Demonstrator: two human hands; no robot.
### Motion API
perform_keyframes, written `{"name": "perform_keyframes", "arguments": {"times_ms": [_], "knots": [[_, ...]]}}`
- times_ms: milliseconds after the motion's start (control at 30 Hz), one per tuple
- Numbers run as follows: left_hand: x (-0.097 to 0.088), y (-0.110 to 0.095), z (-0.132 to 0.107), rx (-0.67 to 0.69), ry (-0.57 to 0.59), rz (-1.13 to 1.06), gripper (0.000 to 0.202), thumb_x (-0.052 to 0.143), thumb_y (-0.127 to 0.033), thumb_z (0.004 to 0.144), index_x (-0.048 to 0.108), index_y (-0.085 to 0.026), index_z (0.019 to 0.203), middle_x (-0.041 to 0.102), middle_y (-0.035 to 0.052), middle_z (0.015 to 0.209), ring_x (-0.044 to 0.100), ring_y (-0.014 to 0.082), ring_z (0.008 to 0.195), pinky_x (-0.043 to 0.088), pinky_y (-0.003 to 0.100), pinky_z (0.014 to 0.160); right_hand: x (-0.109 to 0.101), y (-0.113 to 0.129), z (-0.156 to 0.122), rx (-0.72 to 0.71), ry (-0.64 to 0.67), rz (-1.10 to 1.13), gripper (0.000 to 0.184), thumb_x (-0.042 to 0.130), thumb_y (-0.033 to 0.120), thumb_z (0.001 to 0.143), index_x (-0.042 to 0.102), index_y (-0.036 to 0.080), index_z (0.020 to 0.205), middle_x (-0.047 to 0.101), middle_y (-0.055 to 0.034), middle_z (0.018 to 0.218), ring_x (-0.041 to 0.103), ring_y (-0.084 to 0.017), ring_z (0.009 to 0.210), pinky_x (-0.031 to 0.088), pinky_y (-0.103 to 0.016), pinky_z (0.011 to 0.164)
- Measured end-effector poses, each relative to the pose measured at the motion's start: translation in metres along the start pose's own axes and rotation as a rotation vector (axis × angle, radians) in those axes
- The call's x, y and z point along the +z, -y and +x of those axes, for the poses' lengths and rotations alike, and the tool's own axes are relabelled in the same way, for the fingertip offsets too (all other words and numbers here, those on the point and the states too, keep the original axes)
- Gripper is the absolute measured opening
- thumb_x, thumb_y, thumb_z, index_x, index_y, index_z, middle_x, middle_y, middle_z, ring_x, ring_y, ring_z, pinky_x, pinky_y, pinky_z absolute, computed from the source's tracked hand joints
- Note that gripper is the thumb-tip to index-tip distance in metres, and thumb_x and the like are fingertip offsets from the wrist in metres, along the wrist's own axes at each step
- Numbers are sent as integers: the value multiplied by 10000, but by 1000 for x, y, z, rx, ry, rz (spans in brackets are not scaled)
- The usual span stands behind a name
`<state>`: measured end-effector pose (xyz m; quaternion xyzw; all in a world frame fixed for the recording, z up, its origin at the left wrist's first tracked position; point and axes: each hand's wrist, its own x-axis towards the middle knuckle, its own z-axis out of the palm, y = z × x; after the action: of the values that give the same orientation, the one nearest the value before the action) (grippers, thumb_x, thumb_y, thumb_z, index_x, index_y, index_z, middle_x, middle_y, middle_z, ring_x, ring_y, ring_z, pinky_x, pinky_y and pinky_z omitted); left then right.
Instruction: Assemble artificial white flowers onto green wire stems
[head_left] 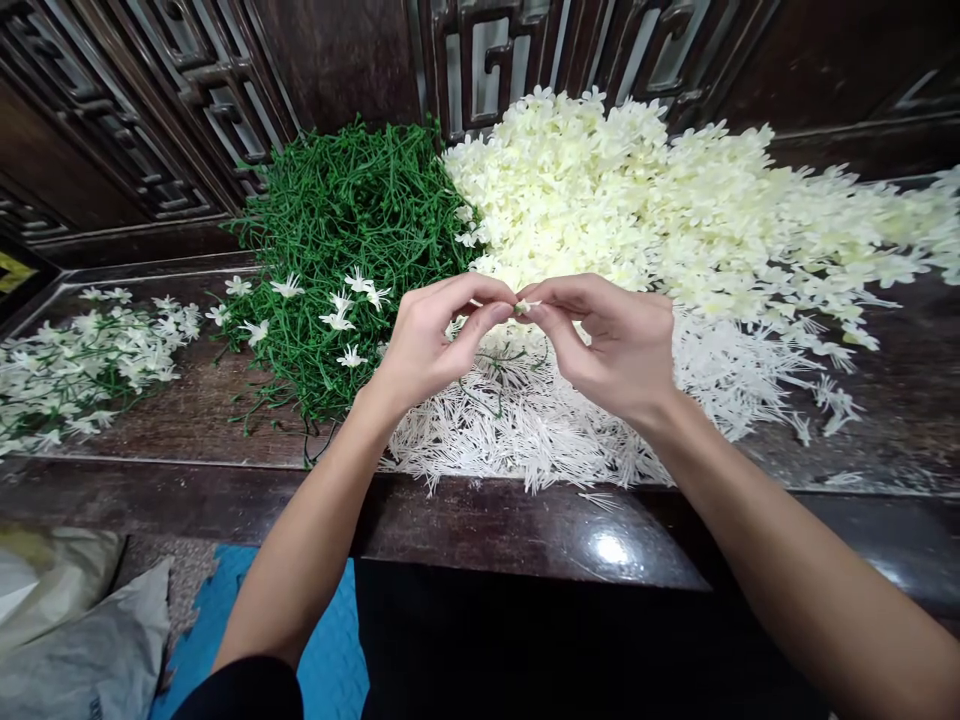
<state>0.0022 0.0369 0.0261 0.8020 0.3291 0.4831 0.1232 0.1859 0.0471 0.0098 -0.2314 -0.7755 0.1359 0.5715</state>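
Pinching a tiny flower piece (527, 306) between thumb and forefinger of the left hand (435, 338) and, from the other side, between thumb and forefinger of the right hand (619, 348), out in front of the body over a dark, glossy worktop (517, 530). Showing white with a touch of yellow-green, hiding mostly behind the nearly meeting fingertips and leaving its full shape impossible to tell. Hovering near the line between two heaps: behind, cream-white petals (600, 190), soft and faintly yellow; in front, white filaments (540, 435), thin, straight and gathering in small fan-like tufts. Neighbouring, on the left, a springy tangle of green stems (352, 200), fine and branching, and carrying a few spiky white blooms (337, 320) on its near side. Continuing farther left along the worktop with a low bunch of white flowers (127, 350) on green stalks. Backing onto dark carved lattice panels (191, 100); overlooking a blue mat (334, 640) and pale bags (90, 650) at lower left.
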Motion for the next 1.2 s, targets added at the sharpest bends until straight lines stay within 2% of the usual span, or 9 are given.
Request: {"name": "perform_keyframes", "arguments": {"times_ms": [133,267,333,567,733,867,1000,1100,1200], "knots": [[-1,2,0,-142,29,-147,45,633,-212,900,657,-174,909,723,33,848,673,116,761,559,229,672,0,1,0,109,37,93,238,610,38,862,678,244,960,719,-12,884,688,-142,694,610,-286,548],[-4,1,1,-217,55,-201,81,662,-232,877,661,-166,924,725,44,876,683,124,796,580,238,710,-2,-1,3,-26,67,6,285,577,13,851,679,259,949,713,-14,844,690,-165,722,604,-326,582],[-5,0,2,-211,77,-220,85,670,-236,874,654,-173,928,717,40,890,685,125,810,587,242,719,-2,-2,4,-31,84,17,286,582,14,848,685,265,940,716,-15,838,691,-167,719,601,-334,581],[-3,0,0,-230,67,-272,161,734,-310,834,651,-182,884,697,14,847,702,127,772,591,272,706,-3,5,3,251,81,312,128,675,122,866,707,245,882,703,4,791,664,-132,632,584,-299,545],[1,-2,-1,-260,23,-257,191,748,-337,817,665,-188,902,704,11,863,703,125,754,593,280,709,-4,5,5,315,83,395,25,732,235,869,709,231,858,676,9,745,627,-116,585,551,-289,530],[2,-3,1,-297,1,-295,132,753,-258,800,679,-172,867,723,14,815,701,115,723,590,239,665,-4,5,6,294,62,344,42,724,246,877,694,235,850,669,7,753,611,-115,571,528,-288,502],[6,-4,0,-279,15,-283,83,663,-213,874,689,-163,814,730,23,742,693,103,671,591,218,640,-1,3,3,251,-22,211,46,679,203,886,669,244,869,674,-7,803,625,-140,632,550,-309,526],[11,-7,-3,-300,-6,-272,99,626,-217,907,675,-159,842,734,31,750,709,113,674,614,233,662,0,1,2,235,-6,134,49,645,200,894,656,245,878,691,-24,838,663,-173,715,585,-339,575],[14,-9,-4,-318,-19,-290,101,603,-213,923,664,-156,866,737,35,759,721,117,665,621,230,651,-2,1,2,197,15,72,66,627,182,889,652,242,878,703,-26,840,668,-172,714,590,-338,588]]}}
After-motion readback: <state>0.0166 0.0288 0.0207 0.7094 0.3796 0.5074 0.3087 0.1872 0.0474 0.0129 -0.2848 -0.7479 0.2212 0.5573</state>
